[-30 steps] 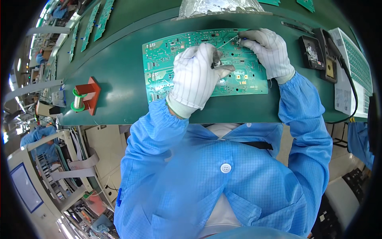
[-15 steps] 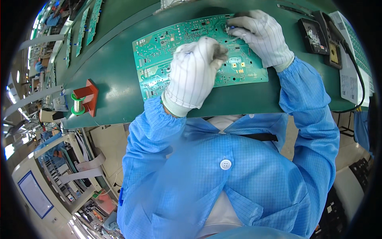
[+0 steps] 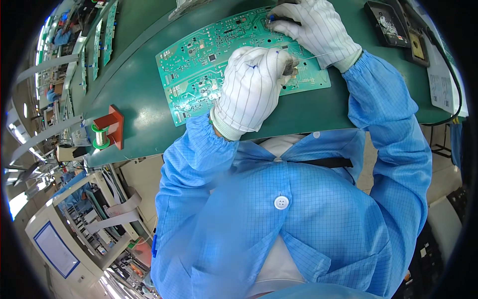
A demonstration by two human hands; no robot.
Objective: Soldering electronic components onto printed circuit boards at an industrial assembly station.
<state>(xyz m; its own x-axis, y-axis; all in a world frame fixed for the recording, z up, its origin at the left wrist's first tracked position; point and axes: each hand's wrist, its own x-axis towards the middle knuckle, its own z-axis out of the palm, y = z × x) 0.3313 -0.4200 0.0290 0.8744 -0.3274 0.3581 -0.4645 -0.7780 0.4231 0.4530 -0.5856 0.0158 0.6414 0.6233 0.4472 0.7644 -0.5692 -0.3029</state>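
A large green circuit board (image 3: 191,92) lies on the green work table, crowded with small components. My left hand (image 3: 251,92), in a white striped glove with darkened fingertips, is closed in a pinch over the board's middle. From its fingertips a thin silvery wire (image 3: 318,56) sticks out toward the right. My right hand (image 3: 318,32), gloved alike, rests at the board's far right corner with fingers curled together. What those fingers hold, if anything, is hidden; a small blue spot shows by their tips.
A spool of wire (image 3: 101,137) stands by a red-brown holder (image 3: 117,127) on the left. At the right are a black tray (image 3: 386,25) with small bits and a soldering iron stand (image 3: 417,47) with a cable. More boards (image 3: 109,35) stand upright at the far left.
The thin wire now shows at my left fingertips, which sit slightly farther right over the board. The whole view has shifted a little, so board and right hand appear higher.
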